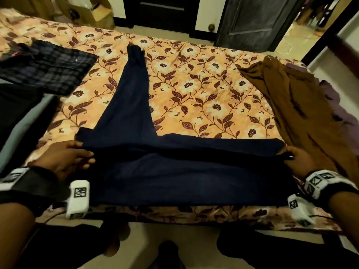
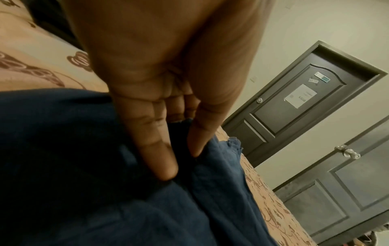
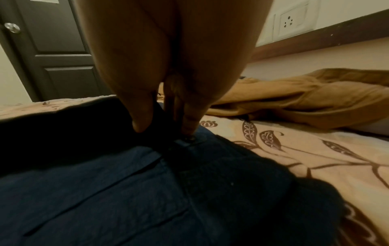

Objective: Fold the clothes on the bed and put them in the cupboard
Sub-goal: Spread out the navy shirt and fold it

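Observation:
Dark navy trousers (image 1: 182, 177) lie across the near edge of the flowered bed (image 1: 204, 90), one part running sideways and one leg (image 1: 132, 90) stretching away towards the far side. My left hand (image 1: 77, 154) pinches the left end of the trousers (image 2: 147, 199) between thumb and fingers (image 2: 164, 163). At the right end, my right hand (image 1: 291, 154) pinches the waistband (image 3: 185, 143) near its button, thumb and fingers (image 3: 189, 123) closed on the cloth.
A folded dark checked garment (image 1: 50, 70) lies at the left of the bed. A loose brown garment (image 1: 295, 101) is heaped at the right edge. Dark doors (image 1: 252, 20) and a cardboard box (image 1: 97, 14) stand beyond the bed. My feet are on the floor below.

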The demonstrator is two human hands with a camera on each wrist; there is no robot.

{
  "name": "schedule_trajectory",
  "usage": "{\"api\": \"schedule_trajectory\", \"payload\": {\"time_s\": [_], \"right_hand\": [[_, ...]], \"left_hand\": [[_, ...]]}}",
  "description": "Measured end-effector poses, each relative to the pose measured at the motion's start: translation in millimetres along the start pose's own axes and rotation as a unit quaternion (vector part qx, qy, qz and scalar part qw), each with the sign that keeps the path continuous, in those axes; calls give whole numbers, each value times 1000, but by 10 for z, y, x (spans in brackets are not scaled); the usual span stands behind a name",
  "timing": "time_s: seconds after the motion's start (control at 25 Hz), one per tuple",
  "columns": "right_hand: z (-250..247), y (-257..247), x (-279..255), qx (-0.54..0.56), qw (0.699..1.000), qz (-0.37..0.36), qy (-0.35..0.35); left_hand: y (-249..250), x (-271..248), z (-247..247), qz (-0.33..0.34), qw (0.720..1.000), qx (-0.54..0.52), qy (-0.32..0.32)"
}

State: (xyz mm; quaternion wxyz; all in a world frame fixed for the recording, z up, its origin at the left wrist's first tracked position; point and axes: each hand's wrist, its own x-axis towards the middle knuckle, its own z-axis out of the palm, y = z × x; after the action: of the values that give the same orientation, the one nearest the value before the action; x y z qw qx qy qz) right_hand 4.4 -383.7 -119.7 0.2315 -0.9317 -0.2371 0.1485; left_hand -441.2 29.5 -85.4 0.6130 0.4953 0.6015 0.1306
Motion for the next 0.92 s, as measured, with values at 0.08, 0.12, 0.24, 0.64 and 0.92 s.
{"api": "schedule_trajectory", "payload": {"time_s": [0.08,0.12,0.24,0.64,0.92], "right_hand": [[127,42,7,-75,996,17,-53],[150,31,45,-133,987,33,-79],[140,-180,262,-346,920,24,-181],[1689,-3965,917,-391,785,-474,-75],[2113,-4665,1283,-600,663,-414,-169]], "left_hand": [[-146,-69,35,19,1000,-7,5],[-175,-76,57,25,1000,-12,6],[-132,-26,97,33,999,-14,-12],[18,286,83,21,992,37,-115],[-63,468,-123,-5,962,153,-228]]}}
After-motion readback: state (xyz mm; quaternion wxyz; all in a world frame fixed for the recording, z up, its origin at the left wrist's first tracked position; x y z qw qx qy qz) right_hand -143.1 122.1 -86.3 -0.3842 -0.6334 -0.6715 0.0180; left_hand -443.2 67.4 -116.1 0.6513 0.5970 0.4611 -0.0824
